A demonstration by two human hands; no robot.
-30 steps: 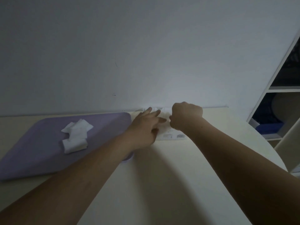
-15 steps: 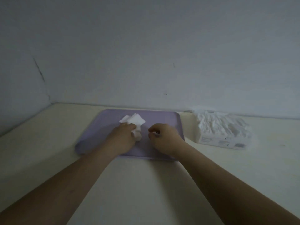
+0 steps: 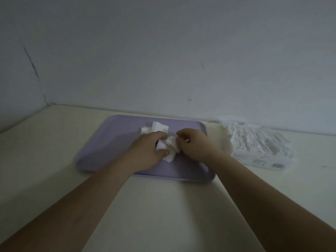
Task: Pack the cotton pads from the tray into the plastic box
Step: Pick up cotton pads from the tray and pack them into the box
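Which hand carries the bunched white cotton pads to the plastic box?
Right hand, probably: it and the left hand grip the bunched white cotton pads over the lilac tray, but the clear plastic box sits to its right.

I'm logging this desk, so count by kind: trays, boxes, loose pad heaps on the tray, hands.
Tray: 1
Plastic box: 1
Pad heaps: 2, held heap and back heap
Hands: 2, left hand and right hand, both gripping the held heap
Total: 6
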